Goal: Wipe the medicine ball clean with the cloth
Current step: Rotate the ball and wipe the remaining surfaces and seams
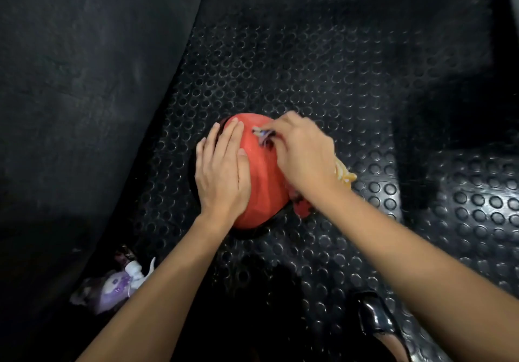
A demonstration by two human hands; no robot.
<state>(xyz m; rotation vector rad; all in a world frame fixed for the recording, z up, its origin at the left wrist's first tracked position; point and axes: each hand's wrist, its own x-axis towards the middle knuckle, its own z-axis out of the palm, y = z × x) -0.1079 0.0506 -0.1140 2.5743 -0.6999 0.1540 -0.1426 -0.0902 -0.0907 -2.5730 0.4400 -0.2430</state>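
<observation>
Head view. The medicine ball (259, 176) — red, with a dark band showing along its left and lower edge — sits on the black studded rubber floor mat (323, 66), roughly in the middle of the picture.

Left hand (222, 170): laid flat on the ball's left side, fingers straight and close together, palm against the surface. It presses on the ball and does not grip it.

Right hand (300, 156): on the ball's upper right, fingers curled down and bunched on the cloth (344, 174). A patterned scrap of the cloth shows under the fingertips on top of the ball; a yellow part sticks out behind the wrist, and a reddish part hangs below the forearm at the ball's lower right edge. The cloth touches the ball under the hand.

Lower left, on the floor beside the left forearm — a spray bottle (118, 285) lying on its side, pale purple with a white nozzle. A glossy black shoe (376, 319) appears at the lower right.

A dark plain surface (70, 80) fills the left side of the picture.
</observation>
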